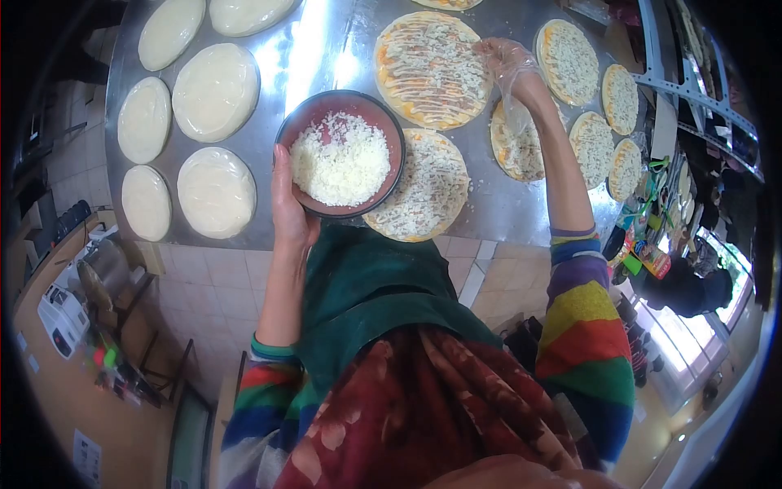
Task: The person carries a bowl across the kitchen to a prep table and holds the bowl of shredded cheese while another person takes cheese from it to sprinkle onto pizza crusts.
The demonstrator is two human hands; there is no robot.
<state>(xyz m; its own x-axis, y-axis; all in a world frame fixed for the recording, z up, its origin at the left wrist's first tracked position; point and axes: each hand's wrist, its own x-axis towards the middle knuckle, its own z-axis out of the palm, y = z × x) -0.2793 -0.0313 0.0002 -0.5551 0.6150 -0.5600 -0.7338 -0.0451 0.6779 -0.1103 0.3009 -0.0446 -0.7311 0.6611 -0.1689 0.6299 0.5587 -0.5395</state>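
Observation:
My left hand (291, 200) grips the side of a reddish-brown bowl (394, 159), thumb along its rim. White crumbled or grated cheese (342, 163) fills much of the bowl. In a clear plastic glove, my right hand (509, 65) hangs over the right edge of a large pizza (428, 72) with sauce stripes and white crumbs. Its fingers are drawn together; what they hold is too small to make out. Partly behind the bowl lies another topped pizza (428, 191). Beneath my right forearm is a smaller topped pizza (517, 147), partly hidden.
Several plain dough rounds (216, 92) lie on the left of the metal table (281, 49). More topped pizzas (568, 63) sit at the right, near a metal rack (692, 94). A white device (65, 318) stands on a counter at far left.

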